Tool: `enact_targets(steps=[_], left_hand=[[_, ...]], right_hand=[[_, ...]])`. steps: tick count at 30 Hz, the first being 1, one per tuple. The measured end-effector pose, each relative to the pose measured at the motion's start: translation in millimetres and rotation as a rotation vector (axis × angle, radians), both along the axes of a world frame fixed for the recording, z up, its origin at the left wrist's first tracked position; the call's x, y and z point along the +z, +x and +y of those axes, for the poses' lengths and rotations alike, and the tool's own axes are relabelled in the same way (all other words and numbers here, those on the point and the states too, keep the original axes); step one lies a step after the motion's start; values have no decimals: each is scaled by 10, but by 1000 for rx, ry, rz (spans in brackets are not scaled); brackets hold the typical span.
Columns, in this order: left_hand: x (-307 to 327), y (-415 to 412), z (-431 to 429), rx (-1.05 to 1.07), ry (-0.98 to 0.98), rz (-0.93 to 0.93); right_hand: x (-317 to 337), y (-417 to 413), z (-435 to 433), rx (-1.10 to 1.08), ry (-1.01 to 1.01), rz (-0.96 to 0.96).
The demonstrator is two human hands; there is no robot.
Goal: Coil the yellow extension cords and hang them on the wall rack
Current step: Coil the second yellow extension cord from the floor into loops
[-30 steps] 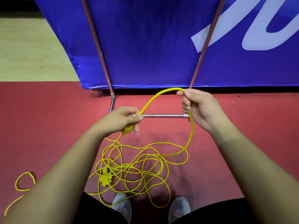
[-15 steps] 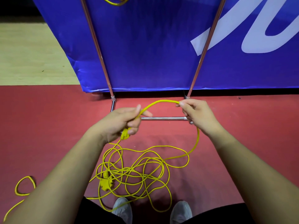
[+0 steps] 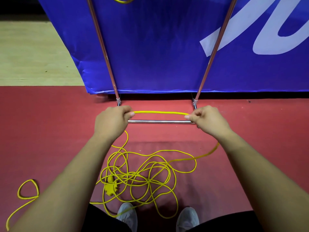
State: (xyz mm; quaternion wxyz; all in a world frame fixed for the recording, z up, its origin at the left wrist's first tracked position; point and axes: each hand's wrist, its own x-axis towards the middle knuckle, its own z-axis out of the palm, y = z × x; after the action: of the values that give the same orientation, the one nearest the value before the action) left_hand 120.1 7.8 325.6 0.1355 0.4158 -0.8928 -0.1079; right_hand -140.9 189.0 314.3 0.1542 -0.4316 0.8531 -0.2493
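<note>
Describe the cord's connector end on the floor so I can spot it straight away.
From the blue banner, look down the red floor to the heap of yellow cord just ahead of the grey shoes. At the heap's left edge lies the connector block: the only thick, flat, jagged-edged piece among thin round strands.

The floor is a red mat (image 3: 50, 131) that gives way to pale wood flooring (image 3: 33, 56) at ten o'clock. Toward six o'clock a yellow extension cord (image 3: 147, 181) lies on the red in a loose tangle, its yellow plug block (image 3: 110, 188) at the tangle's eight o'clock edge, and a second yellow cord (image 3: 36, 196) makes a small loop at eight o'clock. A chrome base bar (image 3: 158, 121) lies flat at centre, and two grey shoes (image 3: 188, 218) stand at six o'clock.
</note>
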Motion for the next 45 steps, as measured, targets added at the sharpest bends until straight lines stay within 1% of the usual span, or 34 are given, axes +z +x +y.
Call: enact_targets(steps=[2, 3, 5, 7, 10, 12, 14, 15, 17, 20, 22, 23, 24, 26, 27, 28, 31, 33, 34, 36, 39, 41, 42, 44, 45], left_hand=[[22, 63, -74, 96, -68, 36], [19, 118, -121, 135, -60, 43], [-18, 205, -158, 165, 21, 34], [-58, 192, -133, 192, 76, 26], [-51, 118, -82, 250, 49, 39], [-47, 136, -89, 270, 43, 45], [-88, 200, -123, 288, 81, 56], [-130, 232, -142, 285, 121, 57], [-193, 256, -149, 268, 218, 52], [-200, 181, -120, 223, 281, 78], [-148, 125, -76, 208, 321, 95], [-130, 117, -65, 209, 408, 142], [-109, 126, -50, 208, 571, 217], [-50, 141, 24, 170, 1000, 396], [-28, 138, 63, 122, 1146, 454], [-5, 129, 90, 68, 1208, 492], [77, 70, 127, -16, 1258, 686], [118, 45, 121, -8, 1339, 821], [132, 45, 122, 9, 1384, 865], [132, 55, 129, 28, 1450, 882], [127, 49, 150, -8, 1458, 796], [131, 31, 170, -10, 1522, 797], [140, 18, 179, -3, 1546, 819], [153, -13, 181, 30, 1527, 897], [149, -30, 174, 56, 1491, 941]], right_hand=[[3, -28, 46, 18, -28, -27], [-1, -45, 89, 42, -35, -78], [-20, -45, 173, 64, -42, -176], [-73, -33, 168, 30, -82, -157], [-102, -59, 84, -117, -178, -77], [-99, -111, 127, -149, -207, -131], [-125, -163, 227, -100, -201, -224], [-141, -168, 272, -73, -192, -231], [-173, -163, 288, -57, -206, -110], [-147, -155, 180, -212, -297, 129], [-154, -153, 153, -263, -338, 154], [-189, -164, 159, -262, -346, 131], [-221, -176, 168, -256, -343, 105], [-277, -212, 191, -265, -311, 61], [-293, -235, 194, -275, -310, 37], [-307, -262, 190, -281, -327, 17], [-305, -324, 156, -301, -339, -27], [-295, -334, 149, -307, -346, -53], [-292, -332, 152, -309, -379, -95], [-299, -306, 165, -323, -423, -170], [-356, -285, 157, -368, -346, -100], [-380, -278, 124, -405, -212, -87], [-378, -263, 110, -388, -108, -77], [-357, -224, 90, -257, 107, -21], [-327, -191, 82, -164, 176, -12]])
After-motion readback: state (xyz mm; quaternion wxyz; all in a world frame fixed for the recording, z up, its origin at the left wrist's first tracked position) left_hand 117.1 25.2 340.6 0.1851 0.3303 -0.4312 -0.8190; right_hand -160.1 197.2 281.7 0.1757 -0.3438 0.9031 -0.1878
